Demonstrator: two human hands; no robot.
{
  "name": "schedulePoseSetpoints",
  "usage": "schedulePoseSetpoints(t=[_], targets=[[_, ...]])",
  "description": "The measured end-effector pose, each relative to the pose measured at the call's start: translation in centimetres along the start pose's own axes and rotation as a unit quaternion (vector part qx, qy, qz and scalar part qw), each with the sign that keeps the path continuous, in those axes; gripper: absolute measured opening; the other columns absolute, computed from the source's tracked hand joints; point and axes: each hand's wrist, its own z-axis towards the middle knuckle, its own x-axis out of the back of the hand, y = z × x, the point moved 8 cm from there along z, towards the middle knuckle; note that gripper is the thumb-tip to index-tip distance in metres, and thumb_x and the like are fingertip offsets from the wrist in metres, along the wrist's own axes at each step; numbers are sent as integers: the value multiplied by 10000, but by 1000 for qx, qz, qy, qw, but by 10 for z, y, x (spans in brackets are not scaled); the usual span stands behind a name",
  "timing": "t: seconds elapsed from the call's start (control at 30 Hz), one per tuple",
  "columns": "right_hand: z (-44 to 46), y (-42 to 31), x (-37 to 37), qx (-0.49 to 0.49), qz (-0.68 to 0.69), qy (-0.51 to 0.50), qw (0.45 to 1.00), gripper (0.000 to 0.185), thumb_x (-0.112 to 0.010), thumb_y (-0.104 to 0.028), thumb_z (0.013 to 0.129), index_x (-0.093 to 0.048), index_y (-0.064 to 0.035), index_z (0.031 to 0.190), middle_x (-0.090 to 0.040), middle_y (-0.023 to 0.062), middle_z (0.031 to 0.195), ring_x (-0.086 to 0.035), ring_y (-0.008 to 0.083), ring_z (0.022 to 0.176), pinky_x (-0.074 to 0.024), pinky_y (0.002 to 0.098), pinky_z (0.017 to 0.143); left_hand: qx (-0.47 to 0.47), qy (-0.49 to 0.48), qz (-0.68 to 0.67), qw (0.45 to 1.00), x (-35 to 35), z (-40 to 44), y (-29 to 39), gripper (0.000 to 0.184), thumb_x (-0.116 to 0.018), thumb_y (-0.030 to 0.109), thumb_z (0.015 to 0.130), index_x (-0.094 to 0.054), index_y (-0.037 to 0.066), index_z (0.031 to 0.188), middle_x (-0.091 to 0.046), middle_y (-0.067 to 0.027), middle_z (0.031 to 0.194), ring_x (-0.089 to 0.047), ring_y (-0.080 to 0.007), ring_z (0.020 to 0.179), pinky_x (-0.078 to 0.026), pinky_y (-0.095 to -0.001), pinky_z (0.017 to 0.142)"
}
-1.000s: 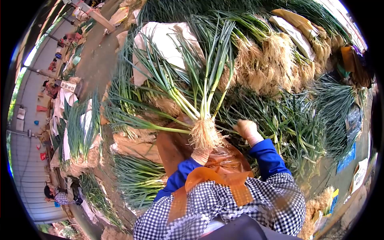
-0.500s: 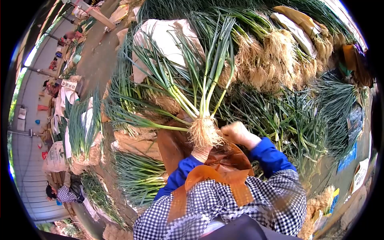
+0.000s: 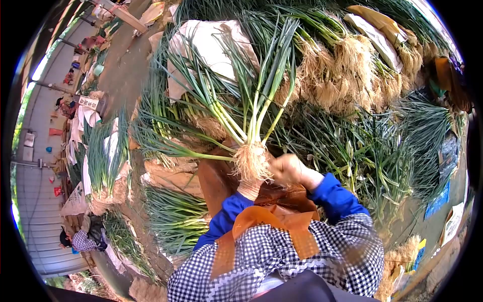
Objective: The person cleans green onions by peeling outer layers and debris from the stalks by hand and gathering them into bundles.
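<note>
A bunch of green onions (image 3: 256, 113) stands over my lap, its green leaves fanned away from me and its pale, stringy roots (image 3: 251, 163) towards me. My left hand (image 3: 249, 189) is closed under the root end; the roots hide most of its fingers. Just right of the roots is my right hand (image 3: 289, 169), curled up and slightly blurred. Whatever its fingers may hold is hidden. Beneath both hands lies a brown apron (image 3: 216, 183).
Rooted onion bundles (image 3: 347, 70) are piled ahead at the right. Loose green leaves (image 3: 352, 151) cover the ground at right. More onions (image 3: 176, 216) lie at my left, near a pale cloth sack (image 3: 211, 45). A person (image 3: 83, 240) is at far left.
The onion bunch and my left hand have shifted slightly left and towards me. My right hand has moved a little left and down, staying beside the roots.
</note>
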Motion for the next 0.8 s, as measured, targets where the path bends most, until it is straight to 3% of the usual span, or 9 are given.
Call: schedulePoseSetpoints(t=[0.13, 0.2, 0.3, 0.43, 0.5, 0.57, 0.7, 0.77, 0.8], targets=[[-27, 25, 17, -45, -385, -321, 864, 210, -537, -248, 816, -609, -97, 690, -588, 83, 592, -587, 242, 526, -486, 346, 469, 54, -19, -79, 995, -9, -8, -22, 266, -518, 163, 833, -531, 23, 1059, -560, -65, 810, -543, -204, 727, -459, -319, 625], [9, 27, 106, -24, -243, 218, 945, 218, -573, -330, 834, -624, -119, 808, -606, 50, 596, -600, 206, 503, -477, 337, 449, -98, 7, 90, 991, 8, 9, 18, 254, -494, 174, 862, -525, 24, 1064, -557, -45, 776, -541, -182, 694, -460, -304, 592], [67, 42, 122, -251, -293, 110, 916, 334, -593, -413, 829, -612, -175, 1063, -654, 117, 756, -646, 237, 695, -513, 370, 647, 118, -73, -32, 990, -4, -8, -22, 269, -444, 223, 911, -509, 22, 1078, -555, -15, 739, -538, -162, 663, -462, -288, 559], [81, 64, 141, -159, 31, 148, 976, 234, -595, -318, 855, -660, -108, 937, -667, 60, 846, -624, 184, 771, -496, 331, 710, 88, -103, -114, 984, 73, 27, 18, 302, -413, 251, 935, -475, 9, 1107, -546, -37, 815, -528, -136, 682, -451, -276, 559], [39, 71, 195, -225, 223, 278, 907, 232, -543, -285, 888, -652, -80, 902, -644, 42, 884, -563, 102, 729, -455, 243, 688, 198, -165, -467, 846, 106, 21, 14, 366, -393, 276, 943, -430, -5, 1174, -503, -30, 833, -472, -135, 639, -411, -289, 547], [-21, 92, 242, -244, 142, 385, 879, 254, -530, -293, 891, -640, -76, 964, -631, 32, 875, -536, 118, 697, -435, 262, 651, 285, -43, -864, 414, 133, 10, -11, 410, -364, 328, 947, -413, 4, 1194, -454, 2, 787, -401, -114, 560, -349, -275, 483], [-197, 225, 282, -434, -196, 338, 812, 288, -515, -261, 886, -595, -85, 1100, -646, 116, 953, -604, 237, 763, -477, 334, 681, 292, 61, -764, 573, 230, 24, -5, 425, -410, 300, 871, -413, 30, 1199, -445, -5, 847, -408, -140, 636, -355, -287, 540], [-241, 229, 281, -646, -379, 120, 652, 318, -516, -243, 876, -564, -118, 1164, -643, 157, 989, -634, 285, 821, -498, 357, 694, 270, 81, -710, 645, 259, 33, 17, 481, -466, 251, 799, -397, 32, 1222, -452, -31, 919, -424, -173, 724, -373, -302, 604], [-214, 207, 272, -594, -365, 158, 700, 332, -529, -258, 869, -553, -133, 1177, -642, 154, 1000, -639, 277, 834, -505, 360, 694, 263, 83, -686, 673, 270, 36, 28, 520, -494, 226, 762, -389, 33, 1233, -455, -44, 955, -433, -190, 768, -381, -309, 635]])
